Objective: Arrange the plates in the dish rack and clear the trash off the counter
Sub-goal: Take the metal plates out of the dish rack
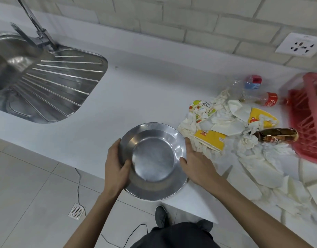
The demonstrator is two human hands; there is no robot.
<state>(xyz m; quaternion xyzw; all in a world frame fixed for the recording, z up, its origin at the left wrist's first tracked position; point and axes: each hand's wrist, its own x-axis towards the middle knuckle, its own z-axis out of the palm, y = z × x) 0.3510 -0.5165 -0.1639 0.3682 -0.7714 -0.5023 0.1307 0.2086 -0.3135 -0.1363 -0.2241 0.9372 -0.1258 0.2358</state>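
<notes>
So the plate (155,161) is held over the desk (136,97) edge between both grips. The left grip (116,165) is curled round its rim, and the right grip (197,166) is clamped on the opposite rim. Trash (225,126) is piled just right of the right grip, with the rack (307,126) past that.

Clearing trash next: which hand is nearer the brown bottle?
Right. The right hand grips the steel plate on the rim facing the brown bottle; the left hand grips the opposite rim.

Two hands, the left hand (116,169) and the right hand (197,165), with one round steel plate (154,158) between them. Right of the right hand:

- one blue-labelled clear plastic bottle (250,83)
- one red-labelled clear plastic bottle (261,99)
- one brown glass bottle (277,135)
- two yellow paper cartons, the nearer carton (210,138) and the farther carton (261,119)
- one red plastic dish rack (304,126)
- crumpled white tissues (261,163), too many to count
</notes>
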